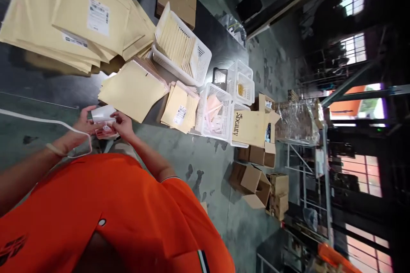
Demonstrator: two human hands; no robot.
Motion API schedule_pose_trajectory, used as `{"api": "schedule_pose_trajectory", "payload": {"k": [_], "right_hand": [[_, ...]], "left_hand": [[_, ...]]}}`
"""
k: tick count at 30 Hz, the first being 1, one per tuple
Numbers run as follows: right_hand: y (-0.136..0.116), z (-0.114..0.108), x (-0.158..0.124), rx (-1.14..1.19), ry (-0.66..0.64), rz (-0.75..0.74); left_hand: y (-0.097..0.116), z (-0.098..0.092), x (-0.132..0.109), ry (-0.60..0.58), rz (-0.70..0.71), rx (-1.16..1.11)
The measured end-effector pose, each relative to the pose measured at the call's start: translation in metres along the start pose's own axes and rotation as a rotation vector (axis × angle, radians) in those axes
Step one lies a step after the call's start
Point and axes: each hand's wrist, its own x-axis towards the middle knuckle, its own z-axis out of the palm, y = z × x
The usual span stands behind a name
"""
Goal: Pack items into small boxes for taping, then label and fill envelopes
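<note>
Low at the table's front edge, both hands meet around a small clear packet with pink contents (106, 131) and a curled white slip (103, 113) above it. My left hand (85, 123) is closed on the packet's left side, its fingers also at the slip's left end. From the other side, my right hand (123, 126) pinches the slip's right edge and touches the packet. What the slip is, and any print on it, I cannot make out. A stack of plain yellow padded envelopes (133, 89) lies just beyond the hands, partly over the edge.
Large labelled mailers (92, 17) are piled at upper left. A white basket of envelopes (201, 57), small labelled mailers (181, 106) and a basket with pink items (208, 119) stand along the dark table. Open cardboard boxes (253, 183) sit on the floor. A white cord (48, 119) runs by my left wrist.
</note>
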Motion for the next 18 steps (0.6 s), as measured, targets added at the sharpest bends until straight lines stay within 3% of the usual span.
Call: {"api": "schedule_pose_trajectory", "payload": {"k": [2,5,12,15,18], "right_hand": [[-0.005,0.001,0.003,-0.008,-0.057,0.006],[-0.009,-0.002,0.005,-0.028,-0.028,-0.013],[-0.008,-0.013,0.001,-0.029,0.004,0.089],[-0.005,-0.015,-0.008,-0.162,0.030,0.085],[-0.007,-0.025,-0.013,-0.335,0.055,-0.011]], "left_hand": [[0.004,0.005,-0.005,-0.027,0.026,-0.009],[0.014,0.009,-0.003,-0.016,0.026,0.037],[0.024,0.011,0.021,-0.040,0.013,0.179],[0.023,0.013,0.035,-0.076,0.013,0.269],[0.018,0.015,0.049,-0.149,-0.041,0.343]]}}
